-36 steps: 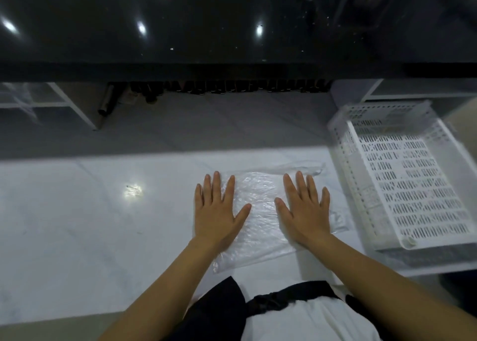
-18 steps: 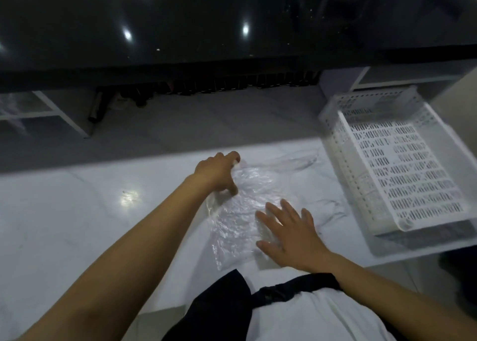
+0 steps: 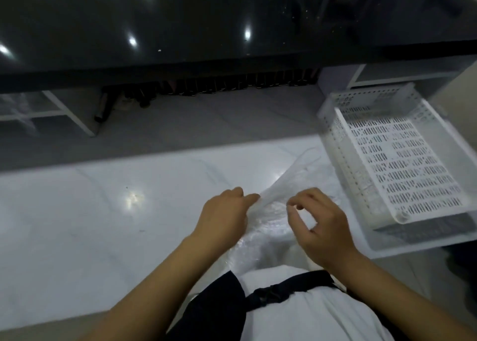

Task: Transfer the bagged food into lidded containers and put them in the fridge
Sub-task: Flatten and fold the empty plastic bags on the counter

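- No text, label, brand name, number or sign can be read anywhere in this view.

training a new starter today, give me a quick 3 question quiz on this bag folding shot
1. True or false: the left hand pinches an edge of the clear plastic bag.
2. Which lies to the right of the bag? A) white slotted basket B) lidded container C) plate
3. Fill in: the bag rests on the white ____ counter.

Key: 1 true; 2 A; 3 marble. The right hand has curled fingers at the bag, but whether they grip it is unclear.
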Demonstrator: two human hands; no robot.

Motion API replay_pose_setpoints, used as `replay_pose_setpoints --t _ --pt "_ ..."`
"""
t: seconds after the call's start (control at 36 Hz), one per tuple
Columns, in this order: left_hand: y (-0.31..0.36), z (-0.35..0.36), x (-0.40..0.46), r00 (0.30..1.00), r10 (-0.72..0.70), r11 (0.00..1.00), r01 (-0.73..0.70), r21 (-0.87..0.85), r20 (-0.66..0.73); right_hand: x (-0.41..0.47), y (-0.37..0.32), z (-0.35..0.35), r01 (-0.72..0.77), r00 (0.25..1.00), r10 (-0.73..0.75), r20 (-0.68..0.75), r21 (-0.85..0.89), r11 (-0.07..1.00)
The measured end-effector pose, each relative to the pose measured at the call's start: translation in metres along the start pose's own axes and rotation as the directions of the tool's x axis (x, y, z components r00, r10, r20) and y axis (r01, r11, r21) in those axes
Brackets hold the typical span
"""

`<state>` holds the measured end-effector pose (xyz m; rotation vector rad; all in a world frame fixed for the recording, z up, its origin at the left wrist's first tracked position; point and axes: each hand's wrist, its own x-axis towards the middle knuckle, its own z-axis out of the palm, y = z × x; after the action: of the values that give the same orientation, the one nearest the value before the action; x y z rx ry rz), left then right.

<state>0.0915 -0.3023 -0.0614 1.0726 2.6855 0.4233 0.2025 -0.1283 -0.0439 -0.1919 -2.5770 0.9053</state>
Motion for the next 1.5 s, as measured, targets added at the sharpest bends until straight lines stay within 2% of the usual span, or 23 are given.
replay_pose_setpoints --t 0.03,0.08,0.17,0.19,0.25,0.31,0.33,0.39,0.47,0.53,0.58,0.64,0.69,0.78,0.83,0.92,1.0,1.11,1.17,1.25,1.5 --pt "0.003 0.007 -0.008 1.000 -0.001 1.000 0.001 0.000 -0.021 0.001 -0.002 -0.003 0.028 0.999 -0.028 -0.040 -0.008 1.000" --pt "0.009 0.019 -0.022 0.999 -0.013 1.000 0.013 -0.008 -0.029 0.004 -0.006 -0.005 0.064 0.998 -0.065 -0.019 -0.041 0.997" --pt "0.017 0.030 -0.038 1.000 -0.003 1.000 0.004 -0.023 0.012 0.010 -0.011 0.000 0.074 0.982 -0.047 0.185 -0.146 0.986" --pt "0.019 0.032 -0.043 1.000 0.001 0.999 0.000 -0.032 0.026 0.012 -0.010 0.002 0.086 0.953 -0.021 0.301 -0.207 0.975" --pt "0.022 0.035 -0.050 0.999 0.001 0.999 0.001 -0.050 0.044 0.014 -0.006 0.007 0.167 0.844 0.051 0.534 -0.352 0.921" --pt "0.023 0.039 -0.055 0.997 0.003 0.999 0.000 -0.051 0.076 0.011 0.001 0.010 0.268 0.748 0.105 0.656 -0.443 0.855" --pt "0.022 0.041 -0.057 0.995 0.002 0.999 0.002 -0.048 0.096 0.008 0.003 0.011 0.298 0.723 0.129 0.679 -0.475 0.828" --pt "0.022 0.048 -0.060 0.990 -0.007 0.999 0.014 -0.048 0.142 0.002 0.005 0.009 0.316 0.712 0.188 0.677 -0.547 0.775" --pt "0.022 0.059 -0.066 0.978 -0.033 0.996 0.049 -0.070 0.207 -0.004 -0.001 0.006 0.304 0.753 0.227 0.617 -0.633 0.712" --pt "0.023 0.063 -0.070 0.975 -0.043 0.994 0.064 -0.090 0.220 -0.005 -0.008 0.005 0.296 0.797 0.177 0.577 -0.629 0.719" --pt "0.025 0.065 -0.071 0.975 -0.055 0.991 0.079 -0.105 0.217 -0.005 -0.015 0.007 0.284 0.834 0.086 0.545 -0.559 0.779" --pt "0.028 0.064 -0.071 0.981 -0.075 0.984 0.103 -0.147 0.181 -0.006 -0.020 0.014 0.296 0.842 0.006 0.539 -0.472 0.831" --pt "0.032 0.063 -0.071 0.989 -0.121 0.964 0.137 -0.229 0.082 -0.005 -0.018 0.025 0.306 0.817 -0.011 0.576 -0.417 0.856" --pt "0.037 0.059 -0.070 0.957 -0.269 0.920 0.224 -0.322 -0.104 -0.010 0.006 0.043 0.289 0.754 0.099 0.649 -0.463 0.838" --pt "0.040 0.057 -0.068 0.923 -0.337 0.891 0.249 -0.380 -0.184 -0.016 0.027 0.053 0.265 0.740 0.155 0.655 -0.495 0.827" --pt "0.045 0.053 -0.062 0.893 -0.394 0.817 0.232 -0.528 -0.218 -0.028 0.044 0.065 0.228 0.745 0.184 0.641 -0.503 0.834" --pt "0.051 0.056 -0.056 0.897 -0.413 0.789 0.267 -0.554 -0.155 -0.034 0.048 0.071 0.200 0.765 0.191 0.616 -0.507 0.838" --pt "0.052 0.077 -0.053 0.916 -0.398 0.829 0.336 -0.448 -0.050 -0.036 0.052 0.072 0.195 0.774 0.167 0.611 -0.481 0.855" --pt "0.046 0.089 -0.055 0.919 -0.395 0.879 0.382 -0.285 0.011 -0.036 0.053 0.072 0.180 0.786 0.157 0.598 -0.464 0.868" --pt "0.037 0.102 -0.062 0.933 -0.359 0.932 0.358 -0.064 -0.001 -0.035 0.058 0.072 0.164 0.805 0.155 0.572 -0.466 0.869" --pt "0.017 0.106 -0.051 0.957 -0.288 0.954 0.290 0.072 -0.025 -0.008 0.086 0.061 0.022 0.850 0.267 0.454 -0.538 0.843"
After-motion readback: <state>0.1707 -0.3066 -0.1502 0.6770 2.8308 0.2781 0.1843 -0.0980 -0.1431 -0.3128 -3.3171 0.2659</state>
